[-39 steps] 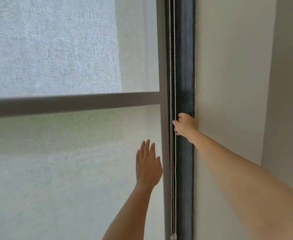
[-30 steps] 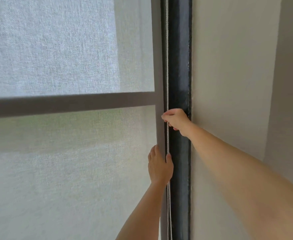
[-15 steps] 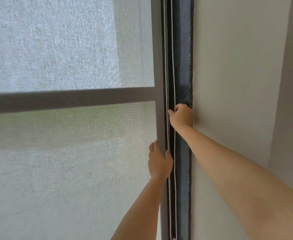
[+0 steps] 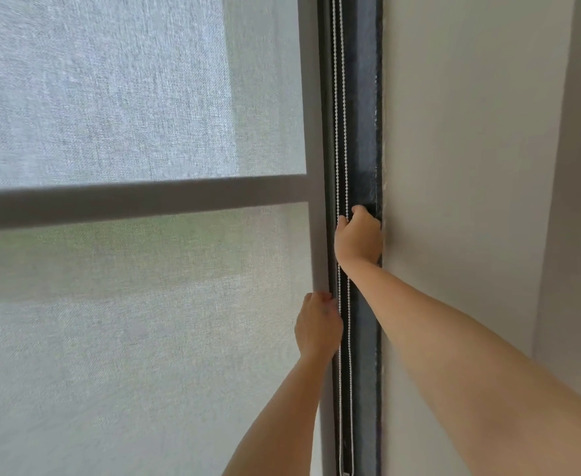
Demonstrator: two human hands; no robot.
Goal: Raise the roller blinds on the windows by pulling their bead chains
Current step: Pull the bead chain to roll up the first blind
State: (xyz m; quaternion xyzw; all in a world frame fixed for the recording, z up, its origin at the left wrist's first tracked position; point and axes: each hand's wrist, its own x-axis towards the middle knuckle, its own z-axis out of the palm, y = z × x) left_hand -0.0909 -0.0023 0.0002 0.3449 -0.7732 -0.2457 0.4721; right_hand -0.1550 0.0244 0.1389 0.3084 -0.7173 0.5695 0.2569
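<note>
Reaching up with both bare arms here, and nearest to us our left hand (image 4: 318,326) is curling into a loose fist right beside the bead chain (image 4: 342,139). Honestly we can't tell whether those fingers are actually pinching the left strand or just sitting against it, since they're folding away from the camera. Higher up, our right hand (image 4: 359,235) is closing around the chain, thumb and fingers wrapping over it where the two strands are running down close together.

The chain itself is hanging as a long double strand in front of the dark window frame (image 4: 368,115), going from the top edge of the view down to a small connector at the very bottom. Just left of it the roller blind (image 4: 127,321) is covering the whole window, a pale woven fabric letting daylight through, with the shadow of a horizontal window bar (image 4: 137,201) showing across it at about the height of our right hand. Greenish light is glowing through below that bar.

To the right of the frame a plain beige wall (image 4: 471,149) is running up, turning a corner at the far right.
</note>
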